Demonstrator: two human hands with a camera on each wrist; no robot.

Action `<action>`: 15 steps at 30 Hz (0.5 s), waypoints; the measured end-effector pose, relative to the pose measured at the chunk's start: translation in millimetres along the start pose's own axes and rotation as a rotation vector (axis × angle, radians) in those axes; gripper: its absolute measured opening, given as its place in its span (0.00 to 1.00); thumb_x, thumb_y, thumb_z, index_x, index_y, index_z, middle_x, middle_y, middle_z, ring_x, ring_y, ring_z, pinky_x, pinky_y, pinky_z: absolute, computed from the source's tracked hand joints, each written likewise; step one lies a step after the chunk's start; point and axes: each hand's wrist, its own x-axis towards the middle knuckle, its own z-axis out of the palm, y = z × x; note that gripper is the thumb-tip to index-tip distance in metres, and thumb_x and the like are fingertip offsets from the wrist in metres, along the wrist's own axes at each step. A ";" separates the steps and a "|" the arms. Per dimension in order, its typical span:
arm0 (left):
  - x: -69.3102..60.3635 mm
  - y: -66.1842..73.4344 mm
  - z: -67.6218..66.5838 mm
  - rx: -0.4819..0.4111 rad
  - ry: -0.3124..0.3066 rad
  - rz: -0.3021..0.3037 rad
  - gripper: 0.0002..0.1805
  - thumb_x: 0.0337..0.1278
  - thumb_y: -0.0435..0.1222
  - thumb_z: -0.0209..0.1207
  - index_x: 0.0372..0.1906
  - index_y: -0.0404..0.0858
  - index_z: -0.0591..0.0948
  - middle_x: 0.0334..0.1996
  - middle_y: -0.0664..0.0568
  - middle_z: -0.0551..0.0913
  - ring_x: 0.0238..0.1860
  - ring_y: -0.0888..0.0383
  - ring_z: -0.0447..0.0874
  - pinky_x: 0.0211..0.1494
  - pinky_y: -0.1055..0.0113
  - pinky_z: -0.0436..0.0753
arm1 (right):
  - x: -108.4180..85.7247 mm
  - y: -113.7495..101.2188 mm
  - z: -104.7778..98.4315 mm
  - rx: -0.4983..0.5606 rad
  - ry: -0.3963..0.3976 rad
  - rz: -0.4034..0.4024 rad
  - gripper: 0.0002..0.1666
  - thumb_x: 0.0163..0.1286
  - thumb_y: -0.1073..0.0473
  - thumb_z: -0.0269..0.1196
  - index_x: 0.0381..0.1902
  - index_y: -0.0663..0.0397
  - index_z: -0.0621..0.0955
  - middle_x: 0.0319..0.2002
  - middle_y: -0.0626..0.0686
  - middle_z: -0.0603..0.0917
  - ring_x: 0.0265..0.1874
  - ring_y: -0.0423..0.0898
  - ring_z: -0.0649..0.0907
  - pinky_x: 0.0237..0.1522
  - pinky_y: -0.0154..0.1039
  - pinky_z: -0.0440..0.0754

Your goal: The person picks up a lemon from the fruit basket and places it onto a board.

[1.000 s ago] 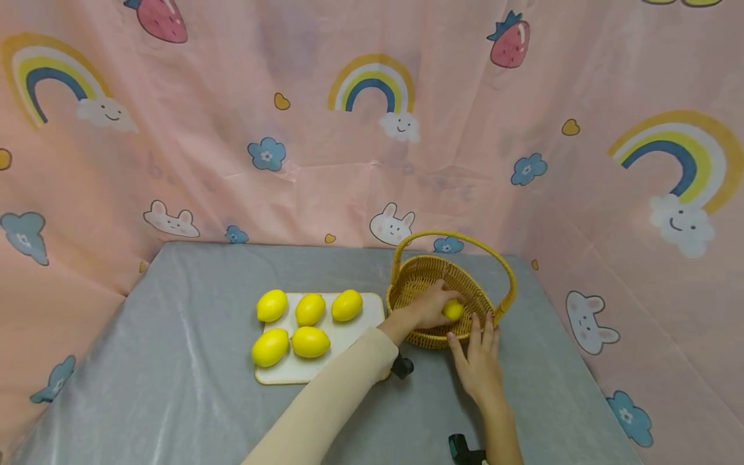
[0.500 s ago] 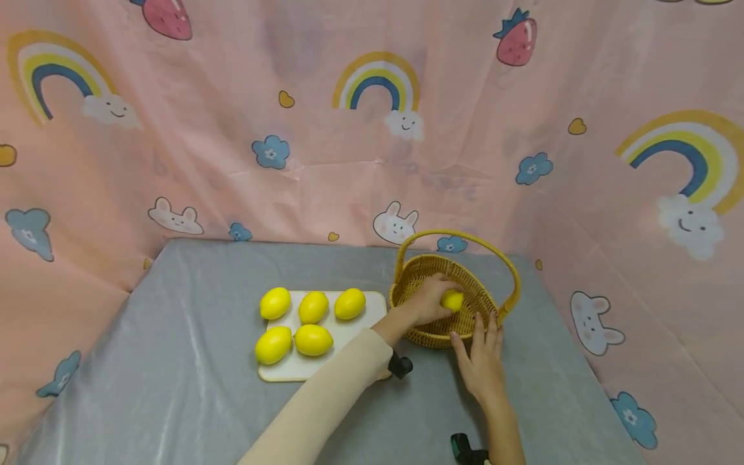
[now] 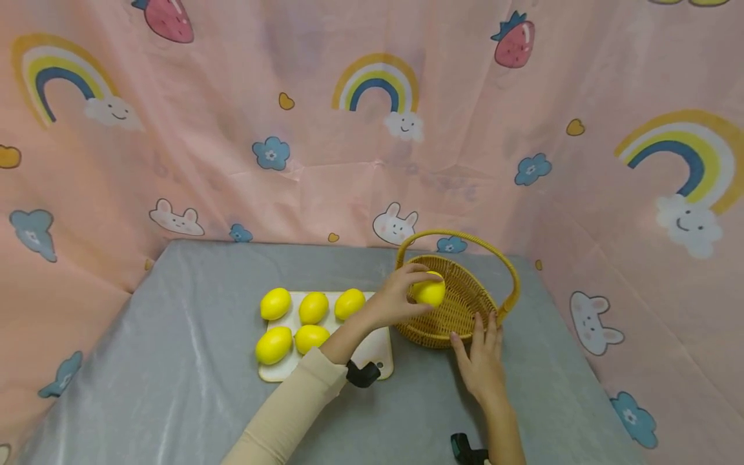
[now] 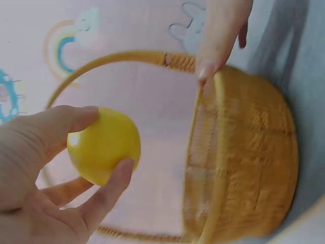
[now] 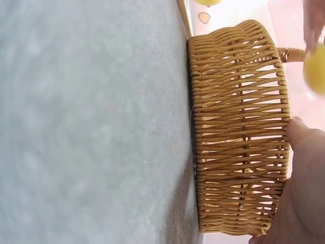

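A yellow lemon (image 3: 429, 290) is held between the thumb and fingers of my left hand (image 3: 398, 296), raised over the left side of a wicker basket (image 3: 465, 303). In the left wrist view the lemon (image 4: 104, 146) is pinched by the fingertips, apart from the basket rim (image 4: 219, 152). My right hand (image 3: 484, 365) rests on the near right rim, its fingers straight and spread over the edge. In the right wrist view, the thumb (image 5: 298, 131) touches the woven rim (image 5: 284, 101). To the left, several lemons (image 3: 314, 308) lie in two rows on a white board (image 3: 374, 349).
The basket's arched handle (image 3: 453, 234) rises over it. A grey cloth (image 3: 174, 361) covers the table. Behind hangs a pink curtain (image 3: 325, 194) with printed rainbows and rabbits. A black wrist device (image 3: 363, 374) sits by the left sleeve, overlapping the board's near right corner.
My left hand has lifted the lemon from inside the basket and moved left with it, toward the board. The right hand stays on the rim.
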 end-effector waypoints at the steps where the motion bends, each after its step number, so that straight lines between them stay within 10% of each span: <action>1: -5.9 0.0 -6.4 -0.014 0.011 -0.004 0.27 0.58 0.31 0.68 0.63 0.41 0.79 0.65 0.43 0.70 0.60 0.49 0.74 0.44 0.74 0.82 | -0.1 -0.6 -0.2 0.002 -0.001 -0.003 0.47 0.80 0.40 0.46 0.78 0.67 0.45 0.77 0.68 0.32 0.73 0.76 0.39 0.62 0.77 0.54; 15: -64.8 -24.0 -67.1 0.023 0.183 -0.098 0.27 0.53 0.27 0.70 0.60 0.38 0.81 0.62 0.41 0.73 0.60 0.44 0.74 0.43 0.67 0.85 | 0.7 -1.5 -0.6 0.002 0.000 0.000 0.47 0.80 0.40 0.46 0.78 0.67 0.46 0.77 0.70 0.33 0.72 0.76 0.39 0.62 0.77 0.53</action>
